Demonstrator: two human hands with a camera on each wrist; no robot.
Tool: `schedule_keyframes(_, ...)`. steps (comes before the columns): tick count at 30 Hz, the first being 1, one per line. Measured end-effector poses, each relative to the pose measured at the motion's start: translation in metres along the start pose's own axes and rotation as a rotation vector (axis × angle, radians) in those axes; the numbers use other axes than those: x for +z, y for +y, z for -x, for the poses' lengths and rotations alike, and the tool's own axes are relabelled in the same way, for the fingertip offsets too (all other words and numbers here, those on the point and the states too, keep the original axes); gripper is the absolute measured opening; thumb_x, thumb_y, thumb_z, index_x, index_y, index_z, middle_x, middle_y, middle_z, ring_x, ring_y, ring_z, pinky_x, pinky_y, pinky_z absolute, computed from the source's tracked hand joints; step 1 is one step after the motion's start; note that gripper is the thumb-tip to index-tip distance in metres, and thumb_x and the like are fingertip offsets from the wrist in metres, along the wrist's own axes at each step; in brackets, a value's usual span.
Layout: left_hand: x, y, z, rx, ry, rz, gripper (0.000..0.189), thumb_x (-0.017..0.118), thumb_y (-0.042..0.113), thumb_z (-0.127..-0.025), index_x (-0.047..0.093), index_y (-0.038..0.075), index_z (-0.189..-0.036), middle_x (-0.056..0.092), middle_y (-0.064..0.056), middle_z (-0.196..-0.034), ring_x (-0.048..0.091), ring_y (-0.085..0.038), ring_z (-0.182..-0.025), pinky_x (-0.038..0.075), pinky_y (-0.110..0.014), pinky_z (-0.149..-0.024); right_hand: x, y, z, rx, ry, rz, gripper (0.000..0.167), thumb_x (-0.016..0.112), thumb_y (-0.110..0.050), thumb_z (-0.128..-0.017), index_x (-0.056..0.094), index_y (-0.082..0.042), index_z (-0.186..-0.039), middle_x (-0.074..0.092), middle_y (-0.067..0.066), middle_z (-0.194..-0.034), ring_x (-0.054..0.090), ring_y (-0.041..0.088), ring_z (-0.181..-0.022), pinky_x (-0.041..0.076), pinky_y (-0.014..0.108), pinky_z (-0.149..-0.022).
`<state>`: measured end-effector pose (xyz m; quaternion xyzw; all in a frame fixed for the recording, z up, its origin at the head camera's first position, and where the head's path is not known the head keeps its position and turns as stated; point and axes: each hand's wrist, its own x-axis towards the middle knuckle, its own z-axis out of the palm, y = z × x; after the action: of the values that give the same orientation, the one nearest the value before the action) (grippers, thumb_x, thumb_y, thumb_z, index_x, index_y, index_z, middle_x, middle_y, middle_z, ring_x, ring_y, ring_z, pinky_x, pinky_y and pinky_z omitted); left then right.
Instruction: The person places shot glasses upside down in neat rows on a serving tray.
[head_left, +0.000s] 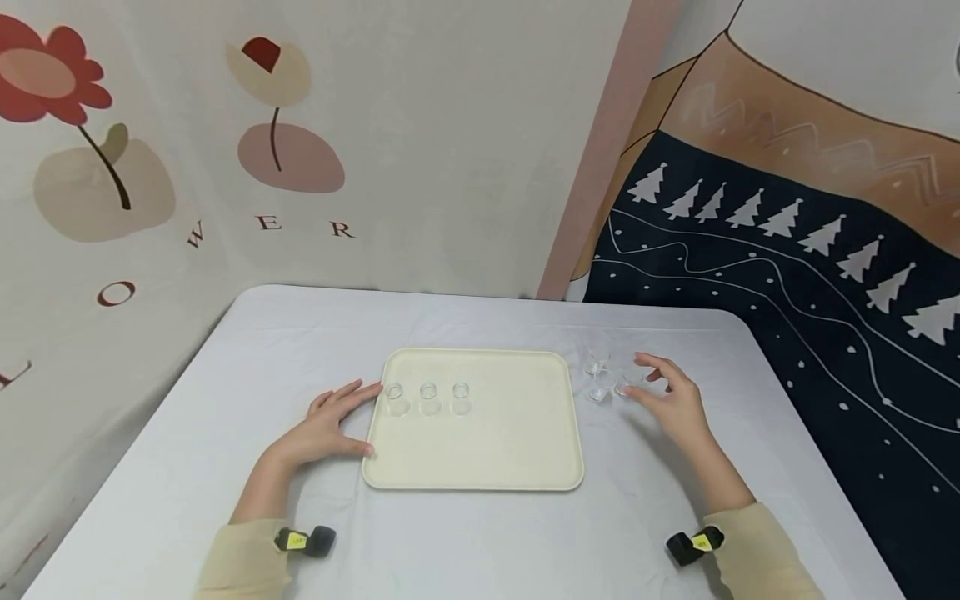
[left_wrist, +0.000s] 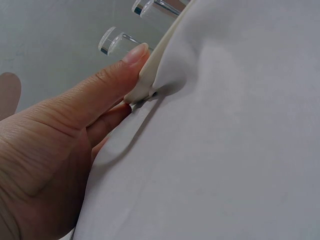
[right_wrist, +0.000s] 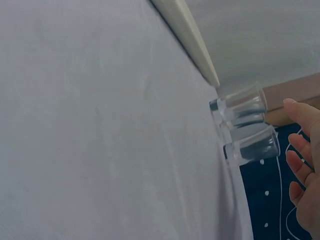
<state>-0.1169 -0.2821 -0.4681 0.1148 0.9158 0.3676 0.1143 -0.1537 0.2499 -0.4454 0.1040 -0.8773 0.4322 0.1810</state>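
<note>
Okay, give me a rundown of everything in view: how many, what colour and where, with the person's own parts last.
Tray: one, cream, centre
Upturned shot glasses: three, clear, in a row on the tray's upper left
Upright shot glasses: three, clear, right of the tray
Tablecloth: one, white, under the tray
Flower backdrop: one, cream, behind
Tree-patterned backdrop: one, mainly navy and brown, right
Wrist cameras: two, black, at the wrists
Sleeves: two, beige, forearms
Left hand: one, bare, touching the tray's left edge
Right hand: one, bare, beside the upright shot glasses
</note>
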Motion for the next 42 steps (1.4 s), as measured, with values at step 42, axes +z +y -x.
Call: schedule_keyframes(42,0.000,-0.001,0.001,0.010,0.000,-0.015,0.100,0.084,0.048,-0.063,0.038,0.023,-0.148,0.018,-0.019,-0.155,-0.001,-0.048,-0.139,0.002,-0.070,-0.103,0.017,0.047,0.002,0.198,-0.171,0.078,0.038,0.076,-0.014,-0.083,0.065,0.001,-0.115,0.061,0.017,-0.099,0.056,0.032,-0.097,0.047,0.047,-0.091)
